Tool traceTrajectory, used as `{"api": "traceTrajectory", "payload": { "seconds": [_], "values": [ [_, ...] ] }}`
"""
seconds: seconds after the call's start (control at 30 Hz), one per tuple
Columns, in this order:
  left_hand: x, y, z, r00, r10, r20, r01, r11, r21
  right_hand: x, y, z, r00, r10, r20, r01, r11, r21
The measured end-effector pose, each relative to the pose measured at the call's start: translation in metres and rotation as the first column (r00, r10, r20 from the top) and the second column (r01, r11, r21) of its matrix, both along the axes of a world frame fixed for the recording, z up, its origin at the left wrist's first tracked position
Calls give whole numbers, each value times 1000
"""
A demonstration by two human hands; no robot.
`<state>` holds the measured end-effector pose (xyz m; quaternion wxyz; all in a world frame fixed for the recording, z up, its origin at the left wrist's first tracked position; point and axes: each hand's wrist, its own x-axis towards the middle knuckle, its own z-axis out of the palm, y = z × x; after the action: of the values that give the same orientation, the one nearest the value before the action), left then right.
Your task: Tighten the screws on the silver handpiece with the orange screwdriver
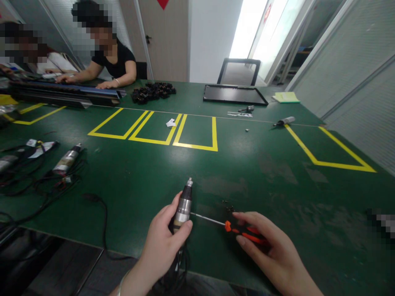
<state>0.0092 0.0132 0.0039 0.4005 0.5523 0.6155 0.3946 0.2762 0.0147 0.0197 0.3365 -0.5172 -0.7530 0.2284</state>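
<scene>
My left hand [165, 232] is wrapped round an electric screwdriver [184, 205] with a silver and black body, its chuck pointing away from me. A dark cord hangs below it. In my right hand [271, 246] is a screwdriver [247, 235] with an orange and black handle. Its thin shaft reaches left, and the tip meets or lies very close to the side of the electric screwdriver's body; I cannot tell if it touches. Several small dark screws [228, 206] lie on the green table just beyond my right fingertips.
On the green table [148, 176], another electric screwdriver [66, 160] lies left among tangled cables. Yellow tape outlines [197, 146] mark the middle. Farther back are a pile of black parts [152, 92], a black-framed panel [235, 94] and a grey driver [284, 121]. Two people sit at the far left.
</scene>
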Motion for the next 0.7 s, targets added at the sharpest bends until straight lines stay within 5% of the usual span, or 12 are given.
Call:
{"api": "traceTrajectory", "payload": {
  "seconds": [0.27, 0.5, 0.7],
  "values": [
    [0, 0, 0, 1000, 9, 12, -9, 1000, 4, -2, -2, 3, 999, 30, 25, -25, 986, -166],
    [-1, 0, -1, 1000, 10, 15, -10, 1000, 4, 0, -1, -1, 999, -28, 26, 29, 999, -21],
    [0, 0, 0, 1000, 19, 22, -19, 1000, 2, 1, 0, 1, 998, 64, 4, -64, 996, 55]
  ]
}}
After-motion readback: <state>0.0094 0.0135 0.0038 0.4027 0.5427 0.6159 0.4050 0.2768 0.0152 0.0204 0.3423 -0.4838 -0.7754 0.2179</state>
